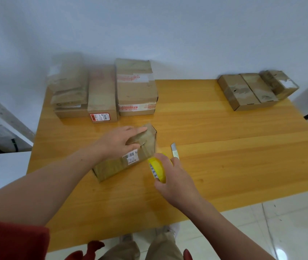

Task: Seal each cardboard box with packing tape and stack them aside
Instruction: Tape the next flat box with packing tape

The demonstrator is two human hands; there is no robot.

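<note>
We look down on a yellow wooden table [224, 147]. Near its middle lies a brown cardboard box [112, 167], its long side running from seven o'clock to one o'clock, with a white barcode label on top.

The left hand [119, 141] lies across the far half of the box. Its fingers are straight and pressed flat on the top, so its grip is open and curls round nothing. Just beside the box, at four o'clock from it, the right hand [174, 177] has its grip closed round a yellow tape roll [157, 168], held on edge.

A small silver blade [174, 150] shows just beyond the right fingertips, pointing toward twelve o'clock. The view is too soft for us to tell whether the fingers hold it or it lies on the table.

At eleven o'clock, along the table's far edge, several larger boxes [136, 87] stand side by side, touching. The leftmost ones are stacked and blurred. At two o'clock, well apart from them, three small boxes [252, 91] sit in a row, touching each other.

A red sleeve [12, 239] covers the upper left arm at eight o'clock.
</note>
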